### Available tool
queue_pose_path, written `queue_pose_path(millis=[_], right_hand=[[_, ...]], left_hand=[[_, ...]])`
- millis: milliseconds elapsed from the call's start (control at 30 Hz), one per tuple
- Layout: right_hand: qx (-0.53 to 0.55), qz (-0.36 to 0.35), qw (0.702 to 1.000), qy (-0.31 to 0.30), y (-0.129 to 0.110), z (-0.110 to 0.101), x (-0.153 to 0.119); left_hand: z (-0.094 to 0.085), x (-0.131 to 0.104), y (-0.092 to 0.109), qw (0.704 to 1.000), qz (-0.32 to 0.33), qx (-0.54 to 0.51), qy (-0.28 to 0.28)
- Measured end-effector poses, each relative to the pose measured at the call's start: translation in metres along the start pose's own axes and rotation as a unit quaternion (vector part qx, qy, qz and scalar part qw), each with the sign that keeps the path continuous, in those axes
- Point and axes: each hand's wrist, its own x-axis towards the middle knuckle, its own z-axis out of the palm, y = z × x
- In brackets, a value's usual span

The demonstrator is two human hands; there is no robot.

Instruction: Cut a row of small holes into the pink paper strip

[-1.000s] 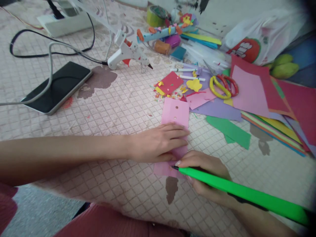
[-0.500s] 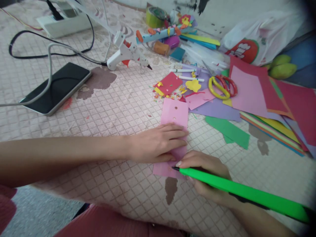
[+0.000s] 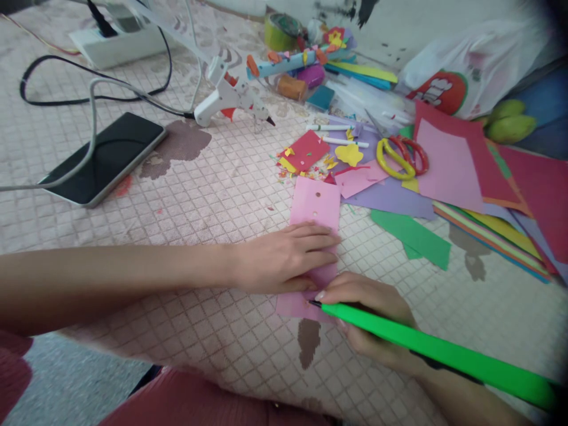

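Observation:
A pink paper strip (image 3: 316, 204) lies lengthwise on the cloth, with small round holes towards its far end. My left hand (image 3: 288, 257) rests flat across its middle, fingers stretched out, hiding part of it. My right hand (image 3: 375, 305) is closed around a long green tool (image 3: 426, 340) with a dark pointed tip; whether it is a pen or a knife I cannot tell. That tip touches the near end of the strip, by a small mark, just below my left thumb.
Scissors (image 3: 402, 158) with yellow and red handles lie among coloured paper sheets (image 3: 450, 160). Green paper pieces (image 3: 412, 236) are closer. A white glue gun (image 3: 233, 97) stands at the back, a phone (image 3: 104, 157) under a cable at left. Paper scraps (image 3: 304, 151) surround a red piece.
The view has shifted very slightly. Both hands keep their places on the strip, and the green tool's tip stays at almost the same spot.

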Motion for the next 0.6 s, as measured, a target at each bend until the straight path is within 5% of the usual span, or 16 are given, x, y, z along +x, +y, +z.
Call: queue_pose_path(millis=[600], right_hand=[[0.009, 0.014, 1.0, 0.013, 0.0018, 0.0011, -0.0012]], left_hand=[[-0.0001, 0.0005, 0.0007, 1.0, -0.004, 0.009, -0.004]])
